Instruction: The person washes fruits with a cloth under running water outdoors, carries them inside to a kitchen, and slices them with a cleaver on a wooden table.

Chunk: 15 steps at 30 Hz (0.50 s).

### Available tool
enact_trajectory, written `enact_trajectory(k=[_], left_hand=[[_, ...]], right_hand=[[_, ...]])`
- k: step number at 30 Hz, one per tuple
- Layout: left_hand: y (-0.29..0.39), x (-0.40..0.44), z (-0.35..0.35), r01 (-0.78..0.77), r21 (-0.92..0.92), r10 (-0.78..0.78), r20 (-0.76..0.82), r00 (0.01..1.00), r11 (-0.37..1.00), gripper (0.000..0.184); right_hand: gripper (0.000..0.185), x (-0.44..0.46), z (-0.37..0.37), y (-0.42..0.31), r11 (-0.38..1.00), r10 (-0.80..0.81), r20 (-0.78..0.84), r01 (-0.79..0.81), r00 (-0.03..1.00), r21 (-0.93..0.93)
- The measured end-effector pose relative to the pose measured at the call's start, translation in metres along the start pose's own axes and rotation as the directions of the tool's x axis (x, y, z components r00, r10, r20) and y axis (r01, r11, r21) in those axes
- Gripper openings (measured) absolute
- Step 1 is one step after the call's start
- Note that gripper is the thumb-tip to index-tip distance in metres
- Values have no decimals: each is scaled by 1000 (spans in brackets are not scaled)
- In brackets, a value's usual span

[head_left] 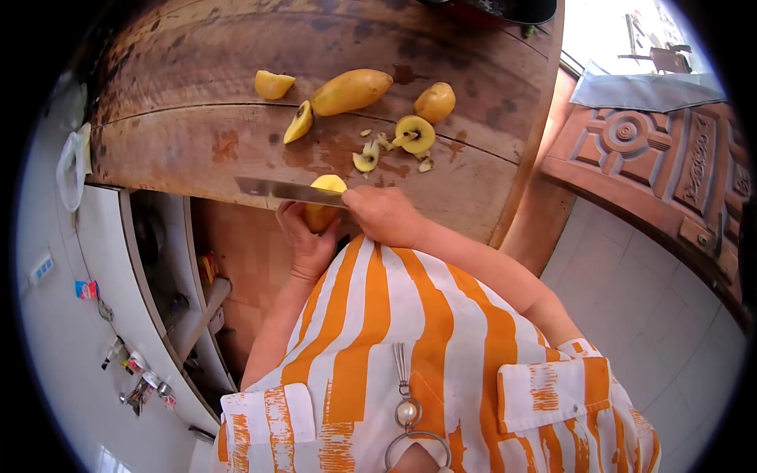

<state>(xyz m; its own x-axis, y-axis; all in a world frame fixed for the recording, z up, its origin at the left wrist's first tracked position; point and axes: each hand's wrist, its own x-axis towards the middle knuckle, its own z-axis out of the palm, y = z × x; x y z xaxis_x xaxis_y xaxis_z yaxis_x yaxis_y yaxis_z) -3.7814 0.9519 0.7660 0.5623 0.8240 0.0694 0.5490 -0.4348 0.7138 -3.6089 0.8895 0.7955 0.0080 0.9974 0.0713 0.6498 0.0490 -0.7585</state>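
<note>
Near the front edge of the wooden table, my left hand (pixel 303 244) is closed around a potato (pixel 318 217) with a pale yellow cut face turned up. My right hand (pixel 385 216) grips a knife (pixel 276 189), its blade pointing left across the potato; whether the edge is in the flesh I cannot tell. Beyond them lies a long potato (pixel 352 91). A cut potato piece (pixel 274 84) and a wedge with a dark hollow (pixel 300 122) lie to its left. On the right are another potato piece (pixel 435 102), a cut round (pixel 415 135) and small scraps (pixel 367 158).
The wooden table (pixel 189 79) has wet patches and long seams. A dark container (pixel 505 9) stands at its far right. Below the left front edge are open shelves (pixel 177 276). A carved wooden piece (pixel 639 150) stands to the right, above the tiled floor (pixel 615 307).
</note>
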Motion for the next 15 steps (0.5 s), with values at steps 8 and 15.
enact_trajectory(k=[8,15], left_hand=[[-20,-9,7,213,-324,-194,91,977,922,72],[-27,-8,-1,187,-295,-163,107,981,937,67]], right_hand=[[8,4,7,-2,997,2,11,-2,1000,71],[4,6,13,5,975,98,77,-111,992,190]])
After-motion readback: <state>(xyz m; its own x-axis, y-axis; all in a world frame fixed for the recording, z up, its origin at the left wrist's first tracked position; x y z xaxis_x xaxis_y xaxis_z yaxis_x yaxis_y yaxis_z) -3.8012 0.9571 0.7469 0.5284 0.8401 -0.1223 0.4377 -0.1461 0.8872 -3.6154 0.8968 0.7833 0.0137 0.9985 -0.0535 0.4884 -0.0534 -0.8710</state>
